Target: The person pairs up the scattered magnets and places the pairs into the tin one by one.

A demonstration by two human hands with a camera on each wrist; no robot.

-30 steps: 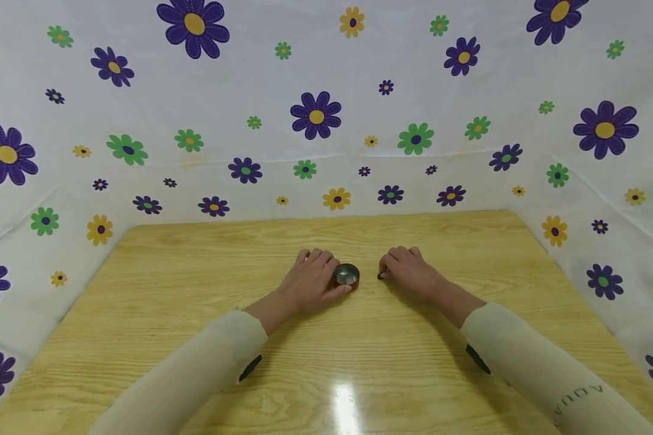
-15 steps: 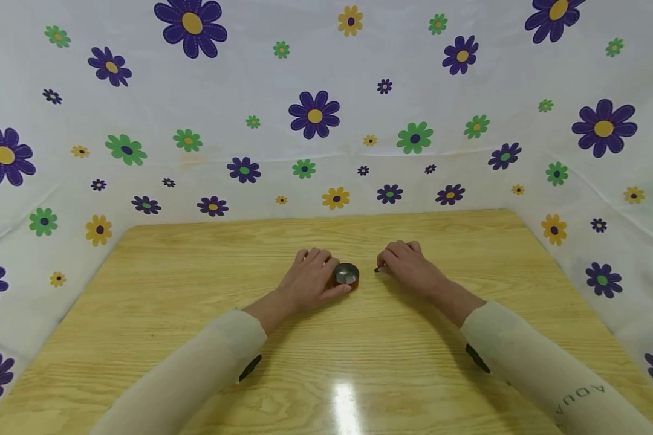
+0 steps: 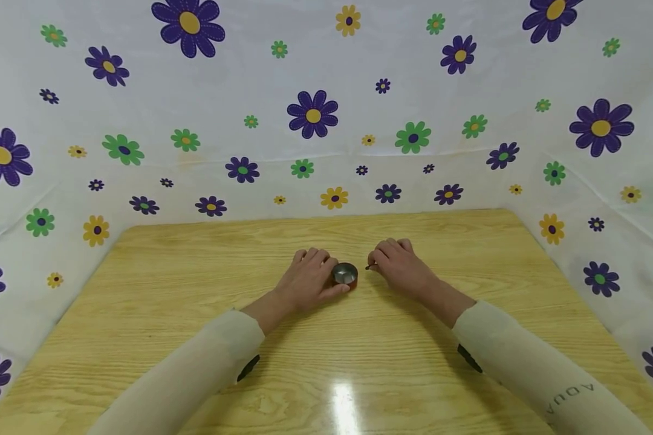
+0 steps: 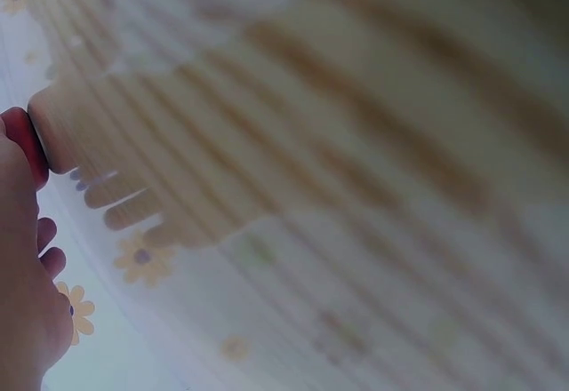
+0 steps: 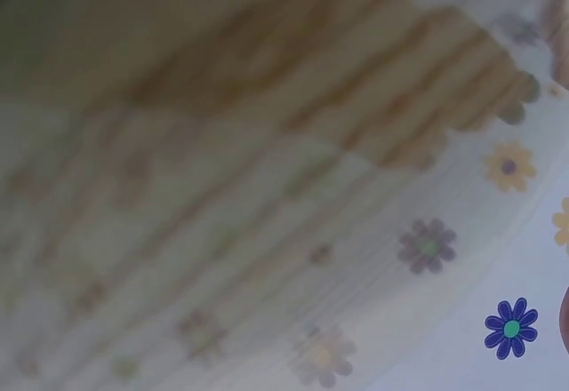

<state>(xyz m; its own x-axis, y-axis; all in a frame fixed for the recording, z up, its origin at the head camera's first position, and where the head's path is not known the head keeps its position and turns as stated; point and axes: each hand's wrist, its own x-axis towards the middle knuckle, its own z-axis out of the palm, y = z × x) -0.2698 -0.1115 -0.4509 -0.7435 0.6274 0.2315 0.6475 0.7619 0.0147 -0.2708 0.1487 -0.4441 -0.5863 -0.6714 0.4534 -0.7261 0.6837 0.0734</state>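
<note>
Near the table's middle, my left hand (image 3: 307, 281) holds a small round cup (image 3: 345, 275) with thumb and fingers around its side. The cup stands upright on the wood, red outside with a dark rim and a shiny silvery inside. In the left wrist view its red wall (image 4: 25, 147) shows beside the left hand (image 4: 22, 267). A short way to the right of the cup, my right hand (image 3: 399, 266) pinches a small dark object (image 3: 369, 267) between thumb and fingertips, apart from the cup. Fingers hide most of that object, so its kind is unclear.
The wooden table (image 3: 196, 254) reaches back to a white cloth (image 3: 217, 103) printed with purple, green and yellow flowers, which also hangs at both sides. A bright light reflection (image 3: 344, 405) lies on the near part of the tabletop.
My right hand has moved left and slightly away from me, bringing the small dark object closer to the cup. The left hand and the cup have stayed in place.
</note>
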